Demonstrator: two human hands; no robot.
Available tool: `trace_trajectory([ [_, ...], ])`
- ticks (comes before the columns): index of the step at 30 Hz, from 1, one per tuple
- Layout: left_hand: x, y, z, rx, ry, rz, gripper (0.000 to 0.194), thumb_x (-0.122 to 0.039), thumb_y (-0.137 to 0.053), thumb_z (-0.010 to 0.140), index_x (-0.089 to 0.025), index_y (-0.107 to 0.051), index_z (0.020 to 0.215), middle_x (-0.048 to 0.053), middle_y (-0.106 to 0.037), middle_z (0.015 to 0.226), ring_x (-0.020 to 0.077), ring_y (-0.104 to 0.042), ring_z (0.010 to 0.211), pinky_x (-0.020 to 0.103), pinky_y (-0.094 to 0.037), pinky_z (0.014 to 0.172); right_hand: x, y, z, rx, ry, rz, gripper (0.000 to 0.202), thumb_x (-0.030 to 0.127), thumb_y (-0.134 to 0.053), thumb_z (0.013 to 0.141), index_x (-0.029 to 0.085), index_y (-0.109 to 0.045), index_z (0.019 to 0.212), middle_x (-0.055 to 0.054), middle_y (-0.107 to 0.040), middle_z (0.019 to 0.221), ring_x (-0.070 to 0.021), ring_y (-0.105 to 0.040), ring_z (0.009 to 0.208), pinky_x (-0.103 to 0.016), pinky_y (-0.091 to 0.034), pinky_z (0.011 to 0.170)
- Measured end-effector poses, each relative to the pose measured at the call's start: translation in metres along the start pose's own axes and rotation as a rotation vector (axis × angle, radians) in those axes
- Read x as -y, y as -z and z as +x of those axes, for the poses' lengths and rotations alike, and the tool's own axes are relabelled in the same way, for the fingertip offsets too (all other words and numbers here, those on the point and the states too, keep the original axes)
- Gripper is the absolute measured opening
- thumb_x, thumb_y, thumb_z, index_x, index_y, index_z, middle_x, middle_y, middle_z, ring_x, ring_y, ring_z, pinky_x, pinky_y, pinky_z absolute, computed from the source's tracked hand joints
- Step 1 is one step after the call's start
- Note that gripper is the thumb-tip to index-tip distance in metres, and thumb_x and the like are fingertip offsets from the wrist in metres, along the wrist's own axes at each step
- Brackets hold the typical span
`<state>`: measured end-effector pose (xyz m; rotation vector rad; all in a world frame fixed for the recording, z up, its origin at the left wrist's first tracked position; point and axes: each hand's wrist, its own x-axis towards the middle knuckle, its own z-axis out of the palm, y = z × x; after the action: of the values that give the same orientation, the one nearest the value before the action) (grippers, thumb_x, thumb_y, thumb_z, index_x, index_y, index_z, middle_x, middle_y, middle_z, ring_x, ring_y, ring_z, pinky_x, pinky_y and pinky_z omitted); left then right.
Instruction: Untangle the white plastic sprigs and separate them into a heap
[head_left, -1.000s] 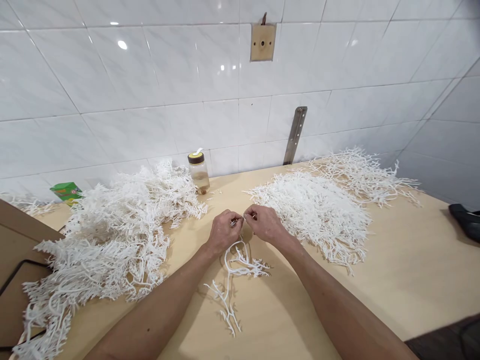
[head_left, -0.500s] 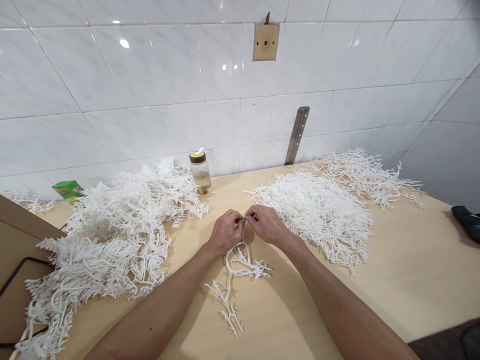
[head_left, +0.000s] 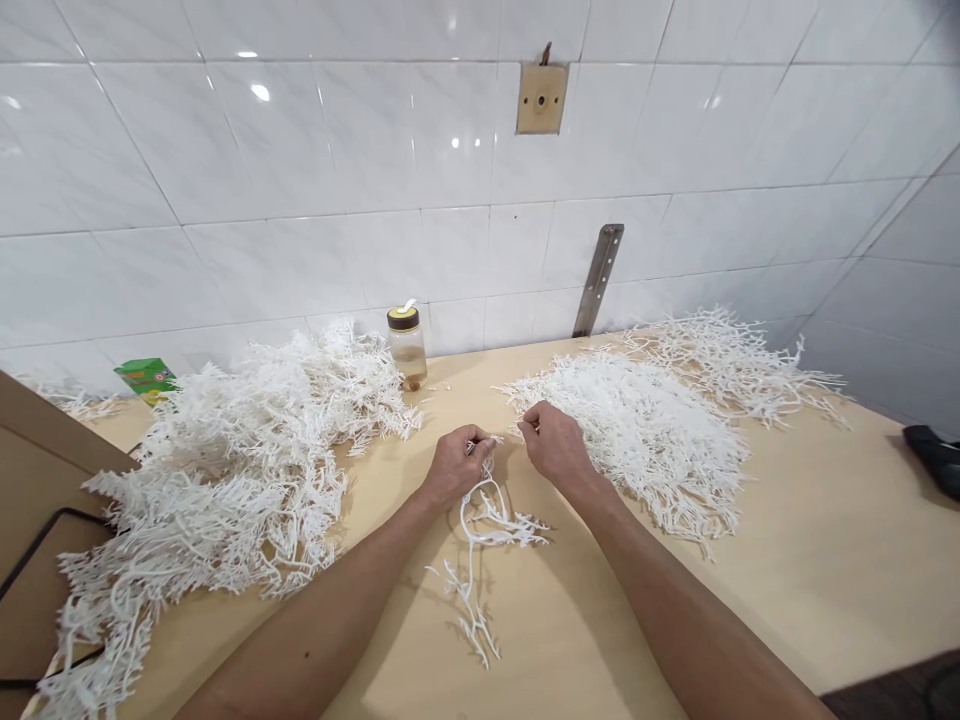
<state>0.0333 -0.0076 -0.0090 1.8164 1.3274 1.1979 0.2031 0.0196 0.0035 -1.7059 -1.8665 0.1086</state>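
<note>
My left hand (head_left: 459, 462) is closed on the top of a white branching strand (head_left: 472, 520), which hangs and spreads on the table below it. A little to the right, my right hand (head_left: 553, 440) has its thumb and finger pinched together; what lies between them is too small to make out. It is near the left edge of a dense pile of white strands (head_left: 645, 430). A bigger, bushier heap of white branching pieces (head_left: 240, 460) covers the left part of the table.
At the back stands a clear bottle (head_left: 408, 350) with a dark lid. A green box (head_left: 146, 378) is at the left rear, near a brown board (head_left: 45, 500). Looser strands (head_left: 735, 360) lie at the right rear. A black object (head_left: 932, 460) sits at the right edge.
My right hand has moved right, away from my left hand, and a gap now parts them. The strand still hangs from my left hand. The view has shifted slightly.
</note>
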Motion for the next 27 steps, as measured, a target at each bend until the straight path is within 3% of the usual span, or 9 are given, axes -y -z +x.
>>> trace_trajectory([
  [3, 0.001, 0.0, 0.001, -0.064, -0.014, 0.019, 0.013, -0.021, -0.055, 0.082, -0.017, -0.064, 0.073, 0.0, -0.065, 0.068, 0.0129, -0.057, 0.065, 0.025, -0.043, 0.065, 0.002, 0.004, -0.001, 0.005, -0.019, 0.151, 0.013, 0.02, -0.051, 0.087, 0.017, -0.063, 0.09, -0.006, -0.07, 0.088, -0.0174, -0.064, 0.074, -0.027, -0.044, 0.069],
  [7, 0.007, -0.002, 0.002, -0.096, -0.094, 0.134, 0.012, -0.018, -0.056, 0.081, -0.017, -0.065, 0.075, 0.001, -0.067, 0.073, 0.0138, -0.058, 0.068, 0.026, -0.043, 0.067, 0.018, 0.009, -0.007, 0.249, -0.023, 0.355, 0.025, 0.037, -0.051, 0.089, 0.019, -0.068, 0.084, -0.002, -0.071, 0.077, -0.0116, -0.06, 0.047, -0.024, -0.045, 0.056],
  [11, 0.011, -0.004, 0.001, -0.085, -0.156, 0.23, 0.012, -0.014, -0.055, 0.081, -0.018, -0.066, 0.078, 0.003, -0.068, 0.077, 0.0146, -0.059, 0.071, 0.026, -0.044, 0.068, 0.025, 0.011, -0.011, 0.38, -0.014, 0.431, 0.024, 0.035, -0.055, 0.086, 0.018, -0.071, 0.082, -0.001, -0.07, 0.068, -0.0115, -0.06, 0.042, -0.024, -0.046, 0.052],
  [15, 0.01, -0.004, 0.0, -0.056, -0.162, 0.22, 0.012, -0.017, -0.055, 0.084, -0.018, -0.067, 0.082, 0.003, -0.069, 0.081, 0.0147, -0.061, 0.074, 0.027, -0.045, 0.07, 0.021, 0.013, -0.011, 0.368, -0.02, 0.462, 0.022, 0.03, -0.053, 0.086, 0.018, -0.07, 0.081, 0.0, -0.067, 0.061, -0.0128, -0.061, 0.044, -0.024, -0.048, 0.053],
  [20, 0.008, -0.003, 0.0, -0.049, -0.066, 0.169, 0.012, -0.02, -0.056, 0.083, -0.018, -0.066, 0.076, 0.001, -0.067, 0.072, 0.014, -0.059, 0.067, 0.026, -0.044, 0.063, 0.019, 0.017, -0.01, 0.367, 0.065, 0.426, 0.021, 0.027, -0.051, 0.086, 0.019, -0.07, 0.081, 0.002, -0.065, 0.058, -0.0134, -0.062, 0.049, -0.025, -0.048, 0.06],
  [27, 0.004, -0.002, 0.003, -0.011, -0.028, 0.098, 0.011, -0.018, -0.056, 0.079, -0.017, -0.065, 0.071, 0.0, -0.065, 0.068, 0.0127, -0.057, 0.064, 0.025, -0.043, 0.062, 0.024, 0.007, -0.011, 0.241, 0.177, 0.122, 0.019, 0.016, -0.051, 0.085, 0.019, -0.068, 0.078, -0.003, -0.07, 0.076, -0.0159, -0.061, 0.07, -0.025, -0.04, 0.065],
])
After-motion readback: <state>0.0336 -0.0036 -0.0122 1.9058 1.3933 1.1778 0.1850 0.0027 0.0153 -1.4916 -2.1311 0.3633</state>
